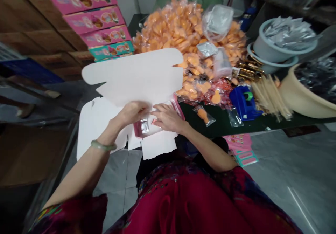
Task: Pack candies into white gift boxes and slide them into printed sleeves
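Note:
An unfolded white cardboard box with a pink printed outer side lies open at the table's near edge. My left hand, with a green bangle on its wrist, curls over the box's inside, fingers closed on a small clear packet. My right hand rests beside it on the box's pink edge, fingers bent and pressed on the card. The two hands nearly touch.
A big heap of orange packeted pieces fills the table behind. A blue tape dispenser, wooden sticks, grey basins of silver sachets and a beige tub stand at right. Pink boxes are stacked at left.

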{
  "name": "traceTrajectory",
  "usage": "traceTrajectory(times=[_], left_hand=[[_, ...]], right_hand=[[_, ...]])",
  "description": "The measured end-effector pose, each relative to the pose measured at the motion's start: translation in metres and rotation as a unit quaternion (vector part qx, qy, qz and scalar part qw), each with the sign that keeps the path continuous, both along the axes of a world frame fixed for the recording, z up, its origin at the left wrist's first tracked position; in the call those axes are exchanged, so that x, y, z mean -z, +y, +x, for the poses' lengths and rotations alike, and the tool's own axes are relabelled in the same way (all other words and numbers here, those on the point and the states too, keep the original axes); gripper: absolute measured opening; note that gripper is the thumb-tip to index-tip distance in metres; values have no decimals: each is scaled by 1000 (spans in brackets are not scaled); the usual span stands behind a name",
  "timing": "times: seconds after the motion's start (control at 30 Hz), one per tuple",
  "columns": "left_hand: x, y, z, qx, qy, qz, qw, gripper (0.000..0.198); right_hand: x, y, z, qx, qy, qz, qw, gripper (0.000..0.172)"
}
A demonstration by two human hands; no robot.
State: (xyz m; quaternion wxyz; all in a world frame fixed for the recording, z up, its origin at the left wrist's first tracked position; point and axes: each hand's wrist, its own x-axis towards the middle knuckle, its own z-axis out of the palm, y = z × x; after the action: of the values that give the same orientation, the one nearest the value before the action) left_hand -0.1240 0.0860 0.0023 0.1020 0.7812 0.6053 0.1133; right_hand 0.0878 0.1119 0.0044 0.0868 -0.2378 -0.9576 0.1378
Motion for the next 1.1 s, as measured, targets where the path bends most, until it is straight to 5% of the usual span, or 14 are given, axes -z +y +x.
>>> traceTrajectory(times=[0.13, 0.27, 0.37, 0.47, 0.57, 0.67, 0.73, 0.9, 1.1], left_hand=[[0, -33, 7, -70, -88, 102, 988, 37], [10, -61, 10, -211, -128, 260, 934, 37], [24, -66, 10, -320, -167, 275, 891, 51], [37, -62, 12, -366, -227, 229, 873, 66], [42, -56, 15, -371, -267, 212, 864, 69], [40, -54, 18, -374, -283, 208, 858, 70], [39, -54, 22, -382, -290, 191, 856, 68], [39, -56, 29, -410, -287, 183, 846, 68], [42, -62, 28, -429, -303, 175, 833, 78]], right_hand=[[12, -9, 56, 133, 135, 58, 980, 39], [40, -2, 126, 352, 63, 93, 929, 44], [62, 7, 152, 336, 5, 65, 940, 34], [72, 16, 161, 260, 60, 67, 961, 32], [65, 33, 176, 312, 181, 94, 928, 46], [48, 66, 191, 500, 234, 85, 830, 55], [37, 90, 191, 600, 178, 21, 780, 63], [30, 117, 174, 619, 45, -94, 779, 77], [13, 106, 187, 621, 33, -43, 782, 85]])
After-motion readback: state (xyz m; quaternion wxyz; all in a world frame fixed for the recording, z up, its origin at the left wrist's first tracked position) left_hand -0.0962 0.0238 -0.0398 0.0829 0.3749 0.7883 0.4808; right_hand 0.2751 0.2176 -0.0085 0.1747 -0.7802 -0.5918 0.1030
